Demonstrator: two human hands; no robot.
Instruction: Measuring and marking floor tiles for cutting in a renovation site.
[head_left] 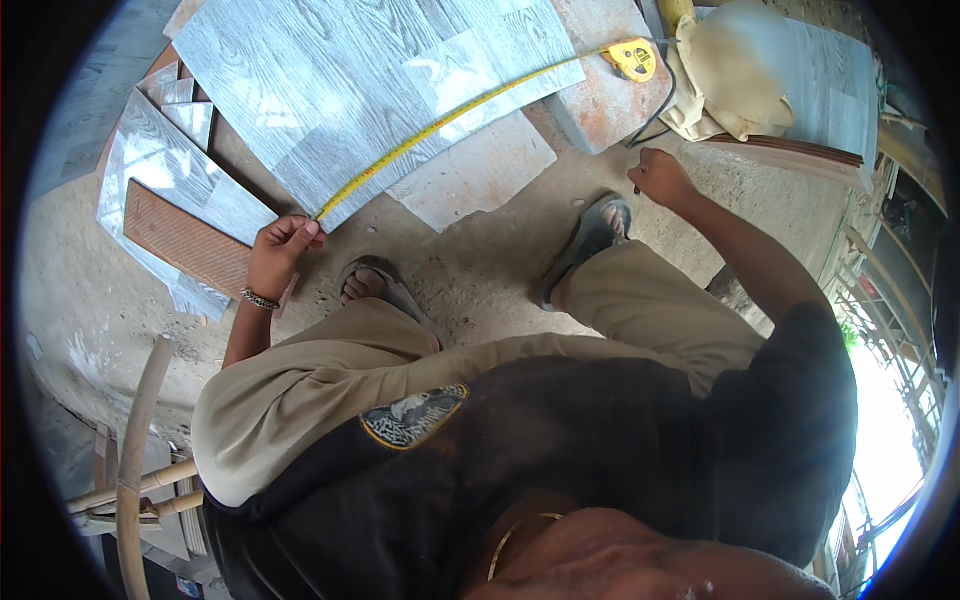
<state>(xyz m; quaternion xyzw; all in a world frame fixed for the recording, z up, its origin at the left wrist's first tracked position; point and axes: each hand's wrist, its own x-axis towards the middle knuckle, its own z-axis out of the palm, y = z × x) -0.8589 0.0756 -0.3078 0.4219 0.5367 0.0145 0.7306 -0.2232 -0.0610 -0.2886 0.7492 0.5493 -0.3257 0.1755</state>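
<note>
- Dusty floor (pixel 480 265) is lying underfoot.
- Left hand (pixel 277 258) is pinching the tip of the tape measure (pixel 632 62) at a corner of the grey tile (pixel 340 90).
- Right hand (pixel 664 180) is hovering, fist closed, contents unclear.
- Someone is apparently measuring; accuracy is probably calling for a steady pinch next.

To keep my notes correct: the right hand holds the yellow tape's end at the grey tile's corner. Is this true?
Wrong hand: the head view shows the left hand holding the end of the yellow tape at a corner of the grey tile.
</note>
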